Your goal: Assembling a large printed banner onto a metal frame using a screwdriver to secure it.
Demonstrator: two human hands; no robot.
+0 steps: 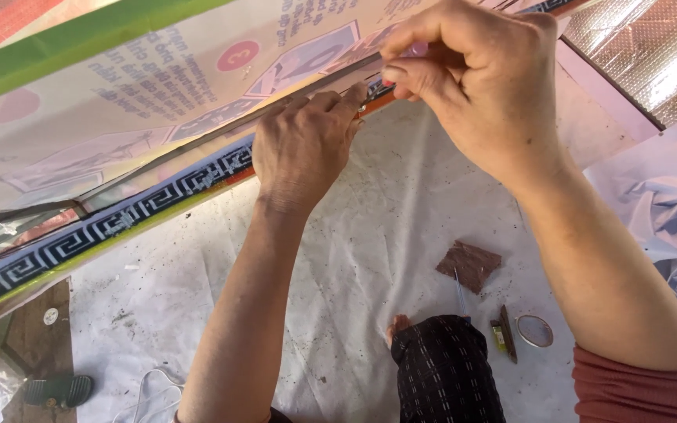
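A large printed paper-covered frame (143,110) slants across the upper left, edged with a patterned black-and-white border strip (103,223) and a thin dark rod along the seam. My left hand (303,153) presses its fingertips on the frame's edge near the middle. My right hand (476,82) is just to the right and above, fingers pinched on the same edge, where a small pink and red bit shows. What exactly the fingers pinch is hidden.
Below lies a dirty white sheet (354,258) on the floor. On it are a brown piece of cardboard (469,265), a roll of clear tape (535,330), a small dark stick and my knee in dark patterned cloth (440,368). A sandal (60,389) sits lower left; crumpled pale fabric (667,204) at right.
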